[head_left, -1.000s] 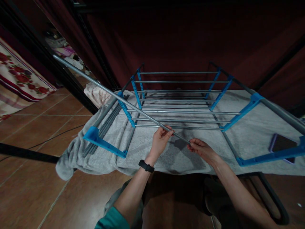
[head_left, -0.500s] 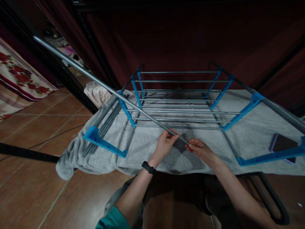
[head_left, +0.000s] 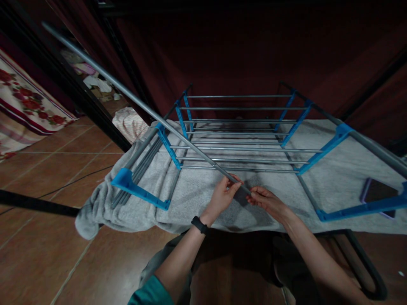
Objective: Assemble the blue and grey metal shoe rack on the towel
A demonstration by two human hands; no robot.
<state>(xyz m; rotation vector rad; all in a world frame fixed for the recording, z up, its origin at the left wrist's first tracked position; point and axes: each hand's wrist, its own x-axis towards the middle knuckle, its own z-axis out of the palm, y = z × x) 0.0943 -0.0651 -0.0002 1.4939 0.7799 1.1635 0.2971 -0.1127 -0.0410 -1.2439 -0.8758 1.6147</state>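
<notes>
A long grey metal rod slants from the upper left down to both hands. My left hand closes on it near its lower end, thumb and fingers pinching. My right hand pinches the very tip, which its fingers partly hide. Behind the rod stands a partly assembled rack with grey tubes and blue plastic brackets. Several thin crossbars span its two sides. In the front section, the left blue bracket and the right blue bracket have no bars between them.
A grey blanket covers the surface under the rack. Several loose grey rods lie at the left. A phone rests at the right, partly behind a bracket. A dark metal post rises on the left, and a tiled floor lies below.
The rod's far end has swung upward. My left hand has shifted slightly right and down with it, closer to my right hand, which has barely moved. The rack has stayed still.
</notes>
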